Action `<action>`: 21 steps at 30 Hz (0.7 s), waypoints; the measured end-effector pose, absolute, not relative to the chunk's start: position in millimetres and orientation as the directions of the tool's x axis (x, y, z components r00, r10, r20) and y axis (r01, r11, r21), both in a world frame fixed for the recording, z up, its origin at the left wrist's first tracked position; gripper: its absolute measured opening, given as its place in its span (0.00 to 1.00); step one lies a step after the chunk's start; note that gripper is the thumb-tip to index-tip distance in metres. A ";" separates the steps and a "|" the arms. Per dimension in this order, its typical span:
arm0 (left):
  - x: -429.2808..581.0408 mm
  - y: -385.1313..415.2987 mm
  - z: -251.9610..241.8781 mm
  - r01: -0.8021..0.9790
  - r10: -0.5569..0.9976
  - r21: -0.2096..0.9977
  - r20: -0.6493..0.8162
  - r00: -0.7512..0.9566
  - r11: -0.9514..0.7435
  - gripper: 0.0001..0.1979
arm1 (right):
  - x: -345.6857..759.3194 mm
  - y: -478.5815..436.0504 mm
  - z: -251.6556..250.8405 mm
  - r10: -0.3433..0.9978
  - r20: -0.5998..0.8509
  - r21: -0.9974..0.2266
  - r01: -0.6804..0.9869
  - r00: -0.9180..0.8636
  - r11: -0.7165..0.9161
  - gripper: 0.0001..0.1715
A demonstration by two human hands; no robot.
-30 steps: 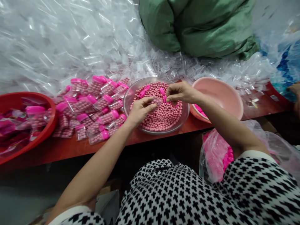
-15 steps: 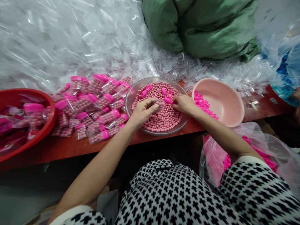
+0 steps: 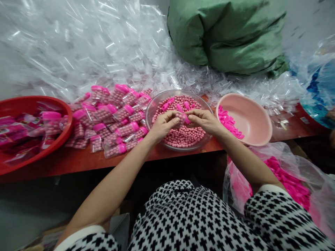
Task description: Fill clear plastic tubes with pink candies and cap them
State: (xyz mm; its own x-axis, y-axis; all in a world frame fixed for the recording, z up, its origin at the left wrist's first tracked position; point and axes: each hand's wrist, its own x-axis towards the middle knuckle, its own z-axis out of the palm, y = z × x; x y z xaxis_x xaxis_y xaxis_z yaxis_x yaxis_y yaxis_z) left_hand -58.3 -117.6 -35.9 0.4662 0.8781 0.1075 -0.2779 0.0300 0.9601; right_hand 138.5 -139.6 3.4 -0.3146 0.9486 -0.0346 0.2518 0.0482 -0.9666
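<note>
My left hand (image 3: 165, 124) is closed around a small clear plastic container (image 3: 180, 120) with pink beads in it, above a metal bowl (image 3: 180, 149). Pinched in my right hand (image 3: 202, 120) is a bright pink cap (image 3: 187, 119), held against the container's open end. Whether the cap is seated I cannot tell. Pink beads (image 3: 180, 136) fill the bowl, with several loose pink caps (image 3: 167, 104) lying on top. Right of the bowl, a light pink basin (image 3: 258, 120) holds more pink caps (image 3: 228, 122).
Capped bead containers (image 3: 121, 115) are heaped left of the bowl, beside a red basin (image 3: 68, 118) of packages. Behind lies a big pile of clear containers (image 3: 91, 45) with a green sack (image 3: 230, 35). A plastic bag (image 3: 285, 181) of pink pieces stands below the table edge (image 3: 86, 165).
My right hand has lifted from the beads with a pink cap and come left to the container. My left hand still holds the container. The view has shifted slightly.
</note>
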 end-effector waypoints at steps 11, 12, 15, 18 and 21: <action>-55.7 -121.0 -43.5 -0.070 0.874 0.965 0.258 0.412 -0.252 0.19 | 141.3 -147.2 8.9 0.877 0.388 -0.675 0.560 -0.284 0.480 0.17; -56.3 -121.6 -43.8 -0.044 0.878 0.961 0.269 0.395 -0.274 0.17 | 139.2 -149.4 11.0 0.860 0.397 -0.604 0.614 -0.321 0.508 0.16; -58.2 -125.0 -41.6 0.022 0.878 0.940 0.310 0.364 -0.341 0.15 | 136.4 -153.1 14.8 0.842 0.396 -0.503 0.680 -0.367 0.534 0.14; -59.4 -130.0 -36.5 0.090 0.862 0.905 0.362 0.355 -0.416 0.12 | 136.7 -154.5 15.5 0.829 0.396 -0.460 0.697 -0.394 0.550 0.12; -59.9 -134.0 -33.8 0.145 0.837 0.857 0.424 0.345 -0.494 0.10 | 136.8 -156.7 14.1 0.811 0.405 -0.414 0.707 -0.421 0.574 0.09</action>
State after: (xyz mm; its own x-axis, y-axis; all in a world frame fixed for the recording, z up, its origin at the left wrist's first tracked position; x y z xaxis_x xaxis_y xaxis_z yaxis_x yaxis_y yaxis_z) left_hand -59.9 -134.0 -33.8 0.3446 0.8373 0.4244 0.1449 -0.4941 0.8572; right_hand 136.8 -156.7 14.1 -0.4214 0.8113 0.4051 0.7066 0.5738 -0.4141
